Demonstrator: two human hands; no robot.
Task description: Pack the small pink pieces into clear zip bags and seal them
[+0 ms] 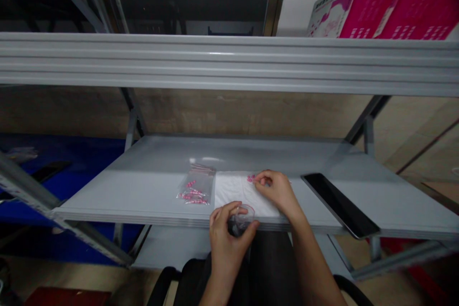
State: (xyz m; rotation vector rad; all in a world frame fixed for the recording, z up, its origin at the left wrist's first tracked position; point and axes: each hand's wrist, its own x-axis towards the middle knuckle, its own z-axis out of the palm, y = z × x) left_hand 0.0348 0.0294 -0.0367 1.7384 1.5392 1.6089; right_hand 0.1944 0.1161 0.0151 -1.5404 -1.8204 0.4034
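Observation:
My left hand (229, 232), near the front edge of the shelf, holds a small clear zip bag (245, 216) with its reddish-edged mouth spread round between thumb and fingers. My right hand (274, 189) is over the white cloth or paper (227, 189). Its thumb and forefinger pinch at the small pink beads (250, 178) lying there; the fingertips look closed on one of them. To the left of the white sheet lies a stack of clear zip bags (197, 186), with pink beads visible inside.
A dark tablet or large phone (339, 203) lies slanted on the right side of the grey shelf (143, 177), its near end past the front edge. An upper shelf beam (215, 62) crosses ahead. Pink boxes (380, 5) stand above it at right.

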